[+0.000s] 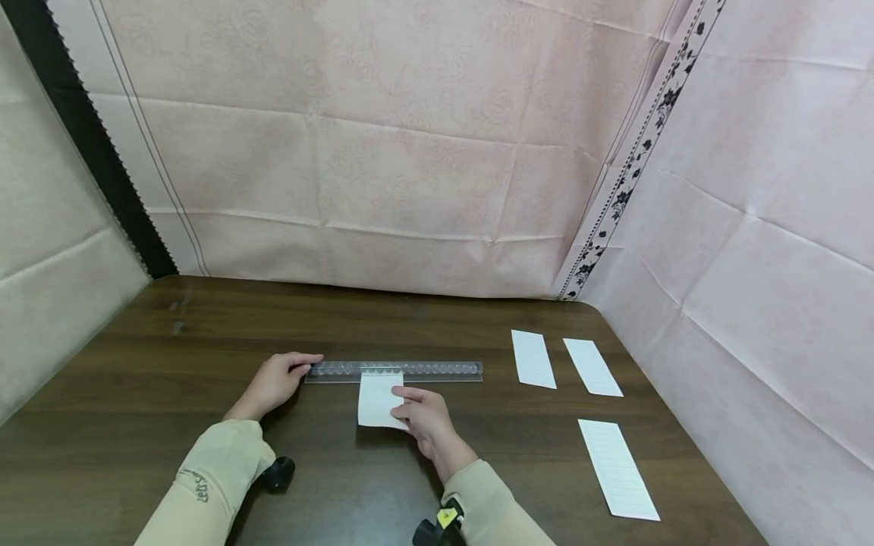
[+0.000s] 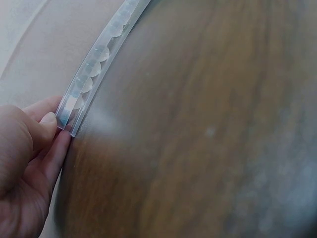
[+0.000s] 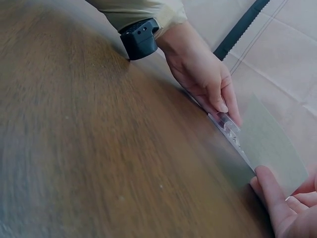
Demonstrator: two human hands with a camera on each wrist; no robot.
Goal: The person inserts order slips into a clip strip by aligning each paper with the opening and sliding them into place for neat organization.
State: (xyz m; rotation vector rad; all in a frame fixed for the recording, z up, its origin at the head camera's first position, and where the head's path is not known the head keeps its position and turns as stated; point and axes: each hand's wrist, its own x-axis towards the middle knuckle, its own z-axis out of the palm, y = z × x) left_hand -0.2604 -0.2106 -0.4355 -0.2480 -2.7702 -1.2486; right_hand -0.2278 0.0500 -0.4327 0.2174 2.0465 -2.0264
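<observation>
Ruler (image 2: 96, 68) cropped, left wrist view; sleeves (image 1: 218, 462) cropped, head view

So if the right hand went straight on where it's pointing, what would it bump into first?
Past the white card it pinches, the right hand would probably meet the clear ruler first, though it might pass just above; the height is hard to judge.

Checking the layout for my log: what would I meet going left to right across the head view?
Left hand, held white paper, right hand, left far paper slip, right far paper slip, near lined paper slip.
</observation>
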